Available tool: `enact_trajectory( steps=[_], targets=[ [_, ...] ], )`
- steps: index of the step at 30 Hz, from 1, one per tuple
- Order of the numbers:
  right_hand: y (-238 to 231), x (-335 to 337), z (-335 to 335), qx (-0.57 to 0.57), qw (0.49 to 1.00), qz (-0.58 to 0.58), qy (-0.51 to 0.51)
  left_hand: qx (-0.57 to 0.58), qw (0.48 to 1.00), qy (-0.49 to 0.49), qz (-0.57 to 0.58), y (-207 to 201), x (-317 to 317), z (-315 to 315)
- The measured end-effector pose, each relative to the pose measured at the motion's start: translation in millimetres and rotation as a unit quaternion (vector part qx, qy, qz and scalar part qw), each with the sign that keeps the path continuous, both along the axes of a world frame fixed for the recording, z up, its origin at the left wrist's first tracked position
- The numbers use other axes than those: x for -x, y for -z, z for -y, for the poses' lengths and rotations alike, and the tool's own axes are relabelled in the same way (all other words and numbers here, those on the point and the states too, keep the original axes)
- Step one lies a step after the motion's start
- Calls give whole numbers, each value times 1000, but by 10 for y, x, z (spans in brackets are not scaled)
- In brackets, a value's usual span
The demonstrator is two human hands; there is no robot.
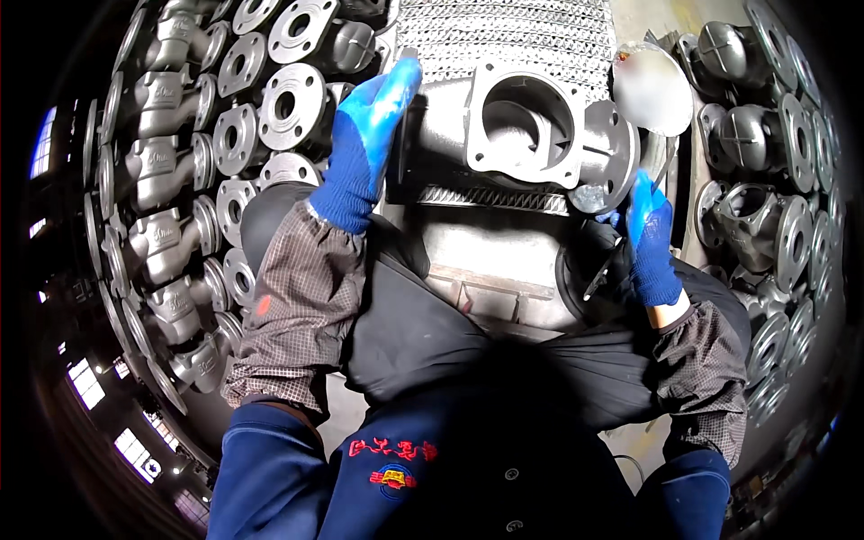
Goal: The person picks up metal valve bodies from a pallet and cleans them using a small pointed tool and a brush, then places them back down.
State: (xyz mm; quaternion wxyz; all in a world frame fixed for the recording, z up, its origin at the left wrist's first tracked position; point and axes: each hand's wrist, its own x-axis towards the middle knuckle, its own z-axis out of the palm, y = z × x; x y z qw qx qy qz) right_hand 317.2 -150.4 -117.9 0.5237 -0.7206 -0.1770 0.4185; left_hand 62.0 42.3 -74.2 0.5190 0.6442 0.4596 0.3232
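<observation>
A grey cast-metal valve body [441, 126] lies across the metal support in front of me, its square flanged opening [526, 121] facing up. Round flanges close off its two ends. My left hand [367, 148], in a blue coated glove, grips the left end flange, fingers pointing away from me along its outer side. At the other end, my right hand [652, 236], gloved the same way, holds the lower edge of the right end flange [614, 155]. A bit of blue glove shows beneath that flange; the rest of those fingers is hidden.
Stacked rows of similar valve castings [166, 166] stand on my left, and more castings [751, 144] on my right. Beyond the valve body runs a ridged metal surface [504, 36]. A pale, blurred round disc [652, 90] is near the right flange. Below lies a light box-like block [490, 256].
</observation>
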Motion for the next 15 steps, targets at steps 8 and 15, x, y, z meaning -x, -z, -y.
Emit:
enact_trajectory(
  steps=[8, 15],
  targets=[
    [-76, 406, -132, 35, 970, -238, -28, -102, 994, -24, 17, -763, 276, 412],
    [230, 495, -230, 86, 962, -255, -50, -113, 993, -16, -42, -1090, 279, 562]
  ],
)
